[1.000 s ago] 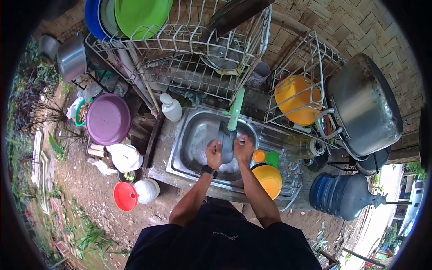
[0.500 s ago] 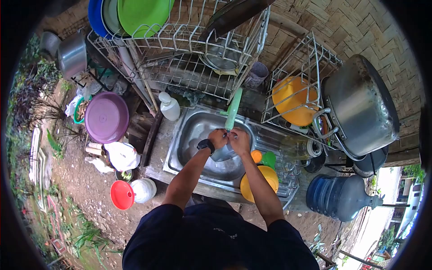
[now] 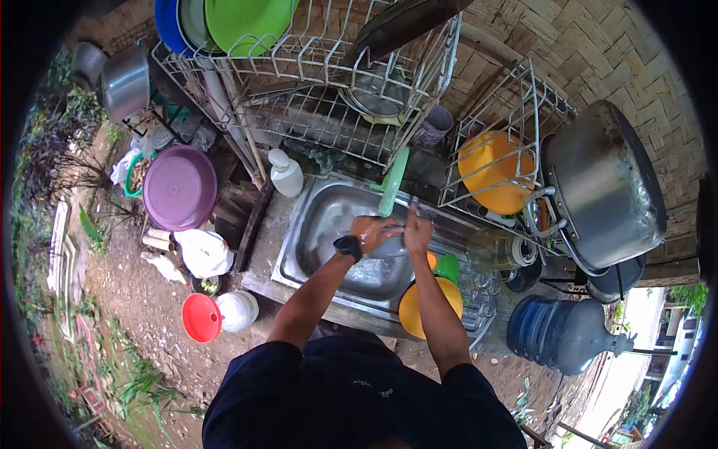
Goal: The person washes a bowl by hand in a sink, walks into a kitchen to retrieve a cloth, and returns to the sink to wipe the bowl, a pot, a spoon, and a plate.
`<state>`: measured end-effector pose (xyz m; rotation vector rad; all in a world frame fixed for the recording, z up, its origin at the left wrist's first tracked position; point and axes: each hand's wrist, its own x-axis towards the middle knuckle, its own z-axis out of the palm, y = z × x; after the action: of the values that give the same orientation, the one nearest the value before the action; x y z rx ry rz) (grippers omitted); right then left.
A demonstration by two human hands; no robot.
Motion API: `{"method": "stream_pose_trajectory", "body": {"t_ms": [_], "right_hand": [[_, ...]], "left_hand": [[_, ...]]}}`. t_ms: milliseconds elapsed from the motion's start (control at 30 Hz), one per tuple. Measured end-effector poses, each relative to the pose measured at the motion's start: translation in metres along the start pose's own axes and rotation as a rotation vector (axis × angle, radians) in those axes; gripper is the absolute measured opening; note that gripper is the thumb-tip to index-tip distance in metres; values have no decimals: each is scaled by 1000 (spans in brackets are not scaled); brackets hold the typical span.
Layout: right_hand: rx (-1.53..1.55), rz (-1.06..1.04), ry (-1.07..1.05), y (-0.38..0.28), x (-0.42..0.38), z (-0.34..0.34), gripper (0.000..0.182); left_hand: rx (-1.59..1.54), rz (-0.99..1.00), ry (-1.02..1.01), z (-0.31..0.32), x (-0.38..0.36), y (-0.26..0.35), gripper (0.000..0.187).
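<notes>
Both hands are over the metal sink [image 3: 299, 247], just below a tap with a light green sleeve [image 3: 393, 182]. Between them is a clear, see-through vessel that looks like a drinking glass [image 3: 387, 248], partly covered by the fingers. My left hand [image 3: 372, 233], with a black watch at the wrist, curls against its left side. On the other side my right hand [image 3: 417, 233] is closed around it, one finger or thumb pointing up. An orange-yellow bowl [image 3: 413, 310] lies beneath my right forearm, near a green cup [image 3: 447, 267].
Clear glasses [image 3: 482, 283] stand on the drainboard at right. A white pump bottle [image 3: 286, 176] is at the sink's back left corner. Wire racks [image 3: 321, 71] hang above. A large pot [image 3: 602, 187] and a blue water jug [image 3: 561, 333] are at right; a purple basin [image 3: 179, 187] is at left.
My right hand has shifted right and down, away from the tap end, and the hands are farther apart. The clear vessel has moved slightly right with them. The view has tilted slightly.
</notes>
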<state>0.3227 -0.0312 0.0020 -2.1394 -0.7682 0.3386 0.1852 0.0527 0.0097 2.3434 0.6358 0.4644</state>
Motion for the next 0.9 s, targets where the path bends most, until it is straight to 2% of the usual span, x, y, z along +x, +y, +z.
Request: {"method": "stream_pose_trajectory", "body": {"t_ms": [67,100,200,233,333,367,400,467,500,600,633,733,767,867,900], "right_hand": [[-111,-63,1,-11,5,13,73],[-171,-119,-22,-1,10,31,58],[-207,-531,86,-32,1,56,35],[-262,-469,19,-31,4,72,12],[-85,-562,110,-42,4,92,6],[103,-444,53,-45,-1,92,4],[248,-249,-175,-37,-1,90,9],[522,163,-618,-11,0,85,18],[638,232,-647,-8,-3,81,21],[521,272,-553,-56,-21,29,13],[519,222,-501,-50,-23,26,12],[478,166,-325,-38,-27,12,14],[531,172,-273,-32,-26,14,16],[539,173,-205,-51,-37,-10,15],[569,159,-157,-49,-40,-11,15]], "left_hand": [[-27,-208,69,-22,-15,-6,37],[-81,-287,105,-24,-22,-16,38],[-232,-478,224,-13,-46,-42,43],[-273,-515,270,-11,-54,-46,43],[-348,-580,453,2,-69,-57,37],[-411,-587,542,10,-70,-60,35],[-477,-592,633,17,-68,-62,34],[-517,-528,639,26,-62,-63,30],[-538,-493,639,31,-58,-63,29],[-499,-296,463,50,-38,-67,24],[-608,-246,442,50,-29,-53,23],[-559,-225,185,50,-8,-35,24],[-591,-165,193,63,-1,-42,25],[-439,-15,119,47,5,-23,31],[-354,-46,90,40,3,-19,30]]}}
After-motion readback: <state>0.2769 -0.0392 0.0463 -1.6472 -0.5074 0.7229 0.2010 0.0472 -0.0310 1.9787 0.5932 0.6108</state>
